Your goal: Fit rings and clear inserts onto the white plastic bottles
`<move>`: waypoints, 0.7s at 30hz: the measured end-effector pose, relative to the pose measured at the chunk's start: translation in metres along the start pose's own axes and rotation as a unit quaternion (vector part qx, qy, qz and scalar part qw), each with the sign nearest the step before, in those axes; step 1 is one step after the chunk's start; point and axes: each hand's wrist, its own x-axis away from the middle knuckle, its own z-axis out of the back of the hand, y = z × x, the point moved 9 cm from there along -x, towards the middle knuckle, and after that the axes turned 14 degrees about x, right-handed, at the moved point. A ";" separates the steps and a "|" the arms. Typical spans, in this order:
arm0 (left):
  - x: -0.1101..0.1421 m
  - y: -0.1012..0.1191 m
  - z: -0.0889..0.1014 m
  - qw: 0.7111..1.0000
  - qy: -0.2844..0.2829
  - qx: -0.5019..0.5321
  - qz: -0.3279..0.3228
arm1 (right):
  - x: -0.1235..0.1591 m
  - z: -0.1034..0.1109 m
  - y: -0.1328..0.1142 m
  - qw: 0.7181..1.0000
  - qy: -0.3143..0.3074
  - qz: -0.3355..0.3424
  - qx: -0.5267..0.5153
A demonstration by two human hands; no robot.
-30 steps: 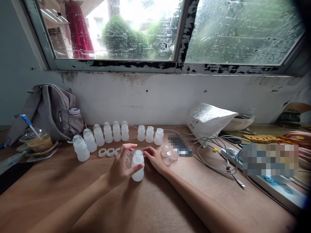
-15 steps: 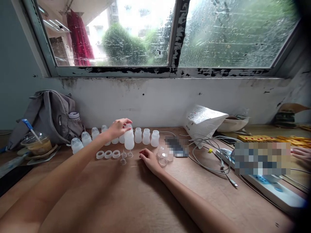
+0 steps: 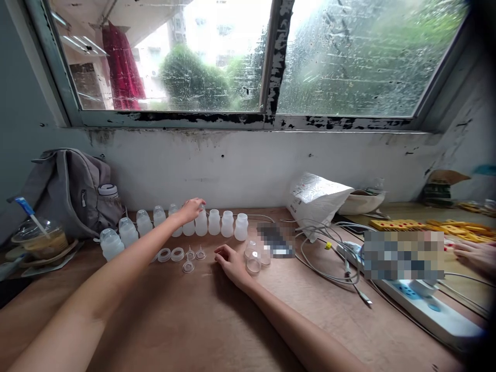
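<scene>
While the left hand [image 3: 193, 209] is bending its fingers over the top of a frosted bottle [image 3: 201, 224], that bottle is standing upright in the back row on the counter [image 3: 240, 330], its long axis vertical and its base pointing down. Whether those fingers are gripping or only touching, I cannot tell. Loosely curled and half open, the right hand [image 3: 231, 264] is resting on the counter just beside some clear domes [image 3: 253, 264]. The bottle is showing milky, translucent walls, narrowing at the waist between rounded bulges. Right of it, three uncapped bottles [image 3: 227, 225] of the same shape are pointing their open mouths upward. Nearer the front, pale flat rings [image 3: 177, 254] are lying beside see-through teats [image 3: 200, 253], whose slim tips are pointing up. Wood-like brown grain is running across the smooth counter.
</scene>
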 end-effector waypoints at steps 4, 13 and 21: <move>-0.003 -0.004 -0.002 1.000 -0.002 -0.007 0.000 | 0.000 0.000 -0.002 1.000 -0.004 -0.005 0.003; 0.022 0.025 0.013 0.993 0.077 -0.040 -0.075 | 0.000 0.000 -0.004 1.000 -0.002 0.001 0.017; 0.143 0.009 -0.017 0.990 0.076 -0.092 -0.078 | 0.014 -0.010 -0.033 0.971 -0.003 0.143 0.193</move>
